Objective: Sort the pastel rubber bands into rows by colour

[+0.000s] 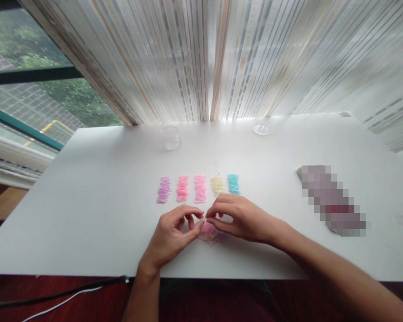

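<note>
My left hand (176, 230) and my right hand (243, 217) meet near the middle of the table, thumbs and forefingers pinched almost tip to tip. Between the fingertips shows a tiny pale bit, apparently a small elastic band (202, 218). Just below lies a loose heap of mixed pink and pale elastic bands (208, 233), partly covered by my hands. Beyond my fingers, thin bands are sorted in a row of narrow piles: purple (164, 189), coral pink (182, 188), light pink (200, 188), cream (217, 184) and turquoise (233, 184). My right hand is nearest the cream and turquoise piles.
A clear plastic tub (171, 137) and a clear round lid (262, 129) sit toward the back of the white table (87, 201). A pixelated long object (332, 201) lies at right. Striped curtains (188, 58) hang behind; a black cable (70, 293) runs below the front edge.
</note>
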### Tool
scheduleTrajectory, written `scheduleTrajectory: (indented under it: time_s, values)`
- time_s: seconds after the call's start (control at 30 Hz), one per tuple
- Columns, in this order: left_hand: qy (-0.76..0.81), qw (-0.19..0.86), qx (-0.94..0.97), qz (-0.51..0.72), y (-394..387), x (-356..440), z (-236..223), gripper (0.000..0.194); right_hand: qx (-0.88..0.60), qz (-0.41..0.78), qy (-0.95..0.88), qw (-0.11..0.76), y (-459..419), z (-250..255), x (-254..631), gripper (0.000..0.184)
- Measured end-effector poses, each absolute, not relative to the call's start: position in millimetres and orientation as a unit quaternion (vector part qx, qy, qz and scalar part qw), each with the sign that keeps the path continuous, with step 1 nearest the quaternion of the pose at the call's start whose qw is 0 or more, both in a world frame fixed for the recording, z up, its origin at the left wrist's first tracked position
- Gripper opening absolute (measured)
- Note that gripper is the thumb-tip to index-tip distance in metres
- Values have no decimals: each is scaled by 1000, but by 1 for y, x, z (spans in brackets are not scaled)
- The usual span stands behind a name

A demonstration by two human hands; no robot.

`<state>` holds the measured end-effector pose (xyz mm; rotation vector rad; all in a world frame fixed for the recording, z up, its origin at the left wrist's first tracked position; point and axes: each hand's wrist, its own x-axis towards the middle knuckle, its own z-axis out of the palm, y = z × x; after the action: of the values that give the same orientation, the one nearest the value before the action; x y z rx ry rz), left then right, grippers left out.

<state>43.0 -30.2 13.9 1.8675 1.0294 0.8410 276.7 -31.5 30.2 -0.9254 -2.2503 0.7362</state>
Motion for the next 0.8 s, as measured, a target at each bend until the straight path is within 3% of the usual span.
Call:
scheduleTrajectory:
  time_s: [0.8]
  values:
    - [413,328,790,314,-30,42,16,17,-374,311,-822,296,-29,41,284,9]
